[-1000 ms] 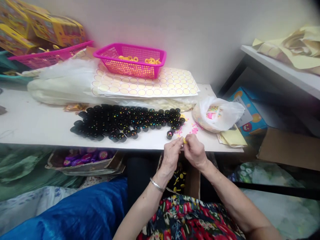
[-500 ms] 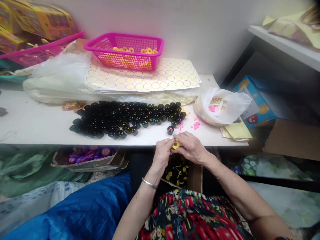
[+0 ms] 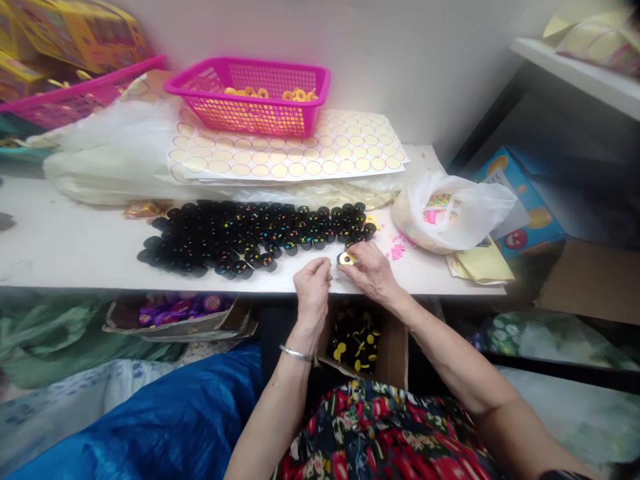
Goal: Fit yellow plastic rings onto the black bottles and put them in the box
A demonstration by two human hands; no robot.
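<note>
Ring: yellow
Cups: black
Basket: magenta
Sheet: cream ovals ringed in red
Clothing: red-and-green print on dark

1 cam only, worn on my head, facing fwd & down over the table. Sits above & behind my L hand (6 o'clock) & R hand (4 o'clock), both nr mid-view; close enough that my forearms run up from the bottom, w/ my patterned top nearest, approx. 5. V. wide: gets wall at 12, shelf at 2, blue sheet btwn 7 & 8.
</note>
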